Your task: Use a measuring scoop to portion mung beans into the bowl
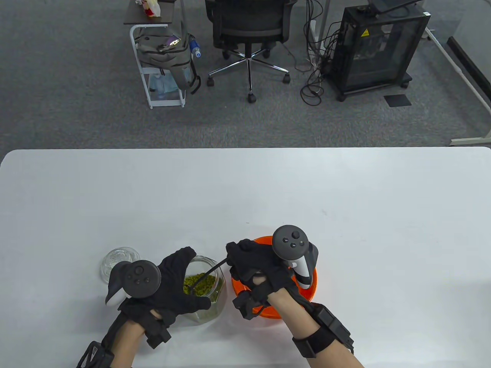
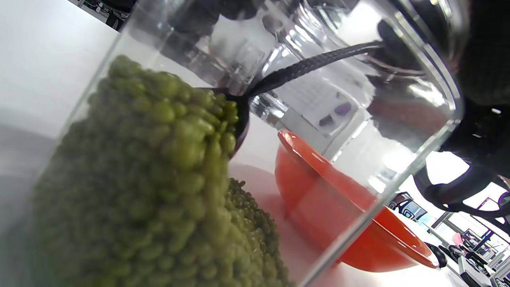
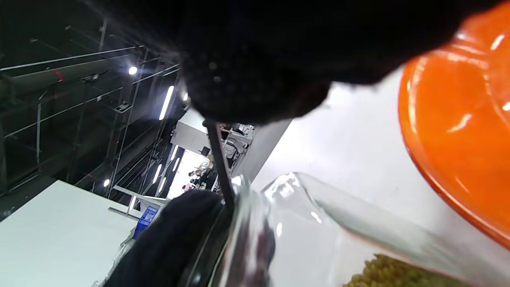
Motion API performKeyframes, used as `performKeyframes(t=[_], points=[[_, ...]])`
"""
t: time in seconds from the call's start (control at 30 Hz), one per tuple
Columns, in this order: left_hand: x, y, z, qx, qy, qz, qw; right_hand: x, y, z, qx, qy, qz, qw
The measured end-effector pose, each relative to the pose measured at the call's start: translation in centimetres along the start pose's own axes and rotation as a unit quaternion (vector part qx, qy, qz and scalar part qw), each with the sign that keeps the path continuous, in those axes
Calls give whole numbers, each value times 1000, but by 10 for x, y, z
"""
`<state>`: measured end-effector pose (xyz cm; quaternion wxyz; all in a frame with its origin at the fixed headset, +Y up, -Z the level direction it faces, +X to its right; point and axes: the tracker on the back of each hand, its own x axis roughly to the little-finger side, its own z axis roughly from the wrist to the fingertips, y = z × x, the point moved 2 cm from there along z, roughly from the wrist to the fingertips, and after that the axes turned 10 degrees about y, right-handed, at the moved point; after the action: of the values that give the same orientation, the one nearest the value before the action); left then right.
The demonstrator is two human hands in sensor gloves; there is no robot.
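A clear glass jar (image 1: 210, 283) holding green mung beans (image 1: 199, 284) is tilted toward the right, near the table's front edge. My left hand (image 1: 174, 283) grips the jar around its side. My right hand (image 1: 255, 268) pinches the thin black handle of the measuring scoop (image 1: 209, 273), which reaches down into the jar. In the left wrist view the scoop's head (image 2: 239, 115) is dug into the heap of beans (image 2: 159, 179). The orange bowl (image 1: 307, 295) sits just right of the jar, mostly under my right hand. The same bowl (image 3: 458, 127) shows in the right wrist view.
A round glass lid (image 1: 118, 260) lies on the white table (image 1: 268, 191) left of the jar. Beyond the far table edge are an office chair (image 1: 249, 30), a cart with a bag (image 1: 165, 57) and a black cabinet (image 1: 379, 46).
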<state>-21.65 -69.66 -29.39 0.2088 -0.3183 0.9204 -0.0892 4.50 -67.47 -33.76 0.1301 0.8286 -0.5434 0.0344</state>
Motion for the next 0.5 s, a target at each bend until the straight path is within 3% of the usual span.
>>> performKeyframes(t=[0.5], points=[[0, 0, 0, 4, 0, -2, 1000, 25, -34, 0, 16, 40, 60, 997]])
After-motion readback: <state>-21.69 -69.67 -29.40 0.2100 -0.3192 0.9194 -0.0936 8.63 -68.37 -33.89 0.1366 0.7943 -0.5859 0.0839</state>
